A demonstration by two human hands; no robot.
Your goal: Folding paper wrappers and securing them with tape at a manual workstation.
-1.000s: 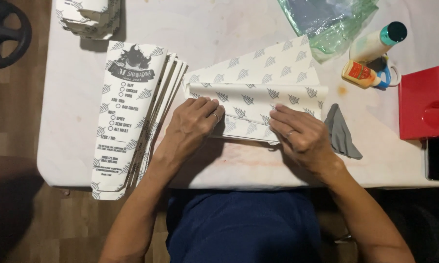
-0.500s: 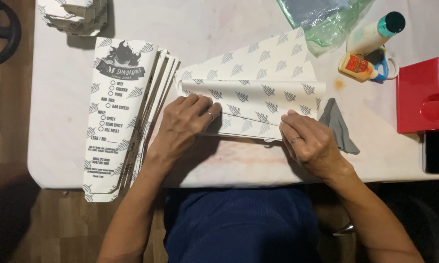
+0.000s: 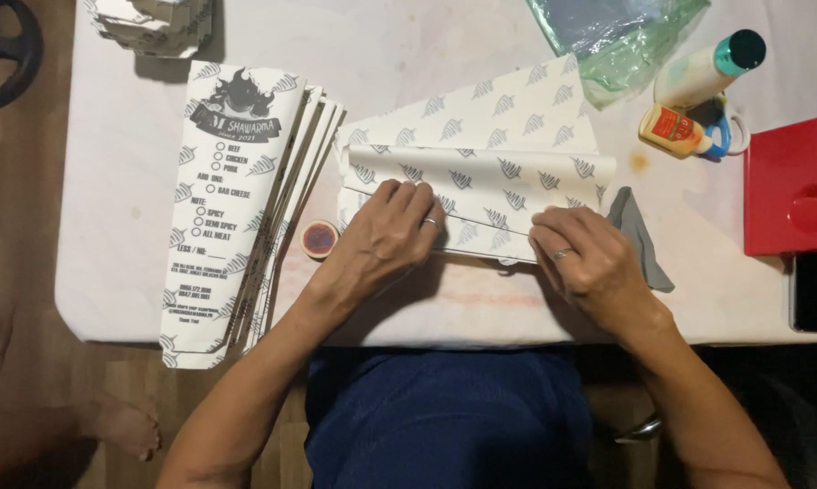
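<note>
A white paper sheet (image 3: 481, 145) printed with small grey leaf marks lies on the white table (image 3: 408, 54), its near edge folded over into a long flap. My left hand (image 3: 386, 240) presses flat on the left part of that fold, fingers spread. My right hand (image 3: 585, 263) presses the right part of the fold, fingertips on the paper. Both hands wear a ring. A fanned stack of finished printed paper sleeves (image 3: 236, 208) lies to the left of my left hand. A small round glue pot (image 3: 319, 239) sits between the stack and my left hand.
A grey cloth (image 3: 639, 240) lies beside my right hand. A glue bottle (image 3: 671, 129), a white bottle with a teal cap (image 3: 707, 72) and a green plastic bag (image 3: 617, 36) sit at the back right. A red box (image 3: 793, 186) stands at right. More folded papers (image 3: 155, 23) are stacked back left.
My right hand has slid left along the fold, closer to my left hand. The small round pot has come into sight beside my left hand.
</note>
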